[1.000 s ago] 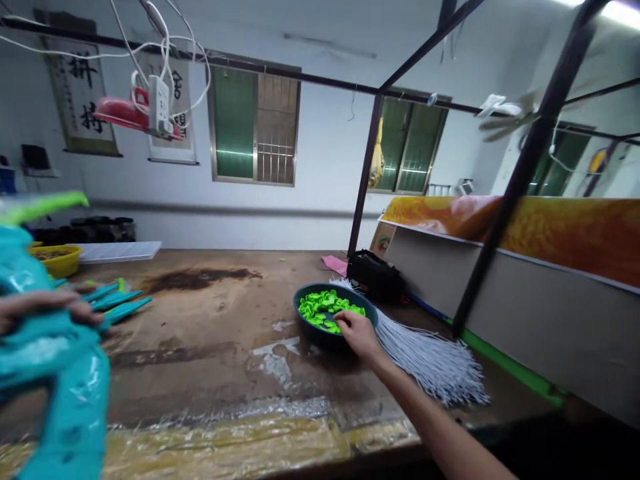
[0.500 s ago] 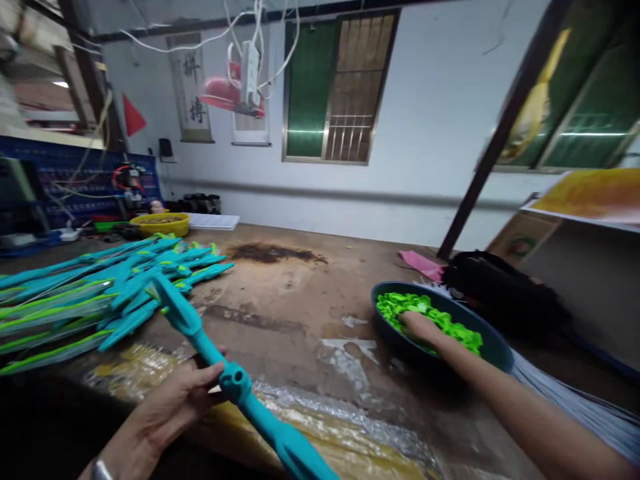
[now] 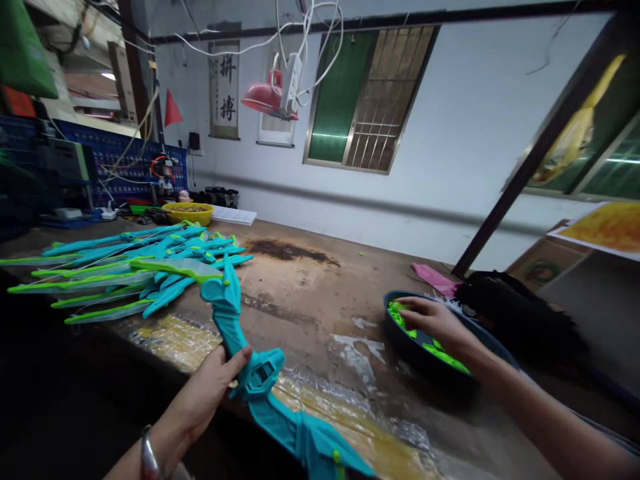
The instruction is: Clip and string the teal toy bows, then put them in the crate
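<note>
- Leftmost, a pile of teal and green pieces (image 3: 165,250) lies on the surface (image 3: 295,293), overlapping so closely that single parts are hard to count; its near ends run toward the dark lower left, where nothing can be made out.
- Next comes the left hand (image 3: 213,377), closed around a teal frame (image 3: 265,410) just above its middle block, thumb lying across the front. That hold suits the step, I judge: keeping the frame steady and its block facing up would leave the right hand free to work.
- The frame itself hangs tilted over the near edge of the surface. A green-edged strip (image 3: 175,268) seems to join its top, though the overlap with the pile makes this uncertain; the bottom is cut off. Care is advisable so that the strip does not snag on the pile.
- On the right, the dark bowl (image 3: 400,341) holds small bright green pieces (image 3: 443,357). Sorting out just one, by its edge, would probably work better than scooping.
- Over the bowl, the right hand (image 3: 443,327) has its fingers half curled and the tips down by the green pieces. Whether they pinch one cannot be told; the hand and wrist hide much of the contents.
- Beyond, a black bundle (image 3: 520,313) is too dark and blurred to identify.
</note>
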A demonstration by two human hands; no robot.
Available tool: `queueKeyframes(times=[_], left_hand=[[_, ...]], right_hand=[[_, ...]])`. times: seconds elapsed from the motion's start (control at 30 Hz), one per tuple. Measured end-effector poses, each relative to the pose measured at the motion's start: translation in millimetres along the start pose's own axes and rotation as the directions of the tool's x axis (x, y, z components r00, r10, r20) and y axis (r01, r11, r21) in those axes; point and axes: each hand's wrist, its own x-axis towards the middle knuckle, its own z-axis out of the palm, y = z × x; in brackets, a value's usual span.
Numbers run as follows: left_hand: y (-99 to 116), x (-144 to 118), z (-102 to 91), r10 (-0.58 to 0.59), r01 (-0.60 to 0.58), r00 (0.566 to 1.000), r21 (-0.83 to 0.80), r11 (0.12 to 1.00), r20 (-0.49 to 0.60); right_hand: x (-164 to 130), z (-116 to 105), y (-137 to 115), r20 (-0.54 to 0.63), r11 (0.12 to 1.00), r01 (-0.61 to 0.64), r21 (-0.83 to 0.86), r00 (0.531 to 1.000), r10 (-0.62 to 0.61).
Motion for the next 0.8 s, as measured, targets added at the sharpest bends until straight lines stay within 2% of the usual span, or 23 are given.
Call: queueKeyframes(times=[0.1, 0.17, 0.27, 0.33, 0.43, 0.57, 0.7, 0.8], left_hand=[[-3, -2, 14.5, 0.054, -0.057, 0.997, -0.056, 0.997, -0.058], [-1, -7, 22.2, 0.015, -0.017, 0.999, -0.076, 0.997, -0.029], [3, -21, 27.3, -0.009, 0.016, 0.996, -0.090, 0.996, 0.085], [5, -32, 27.1, 0.023, -0.002, 0.985, -0.127, 0.992, 0.169], [0, -45, 24.9, 0.057, -0.011, 0.968, -0.184, 0.983, 0.245], [-13, -53, 24.5, 0.095, -0.045, 0.961, -0.192, 0.980, 0.259], [-22, -58, 28.9, 0.102, -0.059, 0.963, -0.177, 0.982, 0.250], [-26, -62, 34.4, 0.102, -0.055, 0.969, -0.206, 0.977, 0.223]], right_hand=[[-52, 48, -50, 0.190, 0.971, 0.132, 0.200, 0.967, -0.171], [-85, 77, -75, 0.307, 0.932, 0.145, 0.332, 0.918, -0.252], [-120, 107, -96, 0.411, 0.784, 0.013, 0.620, 0.846, -0.339], [-134, 117, -103, 0.428, 0.714, -0.052, 0.699, 0.830, -0.359], [-145, 121, -107, 0.441, 0.713, -0.082, 0.696, 0.833, -0.335], [-156, 119, -111, 0.437, 0.821, -0.002, 0.571, 0.848, -0.301], [-165, 118, -111, 0.319, 0.878, 0.189, 0.441, 0.881, -0.350], [-170, 117, -110, 0.260, 0.883, 0.351, 0.312, 0.863, -0.434]])
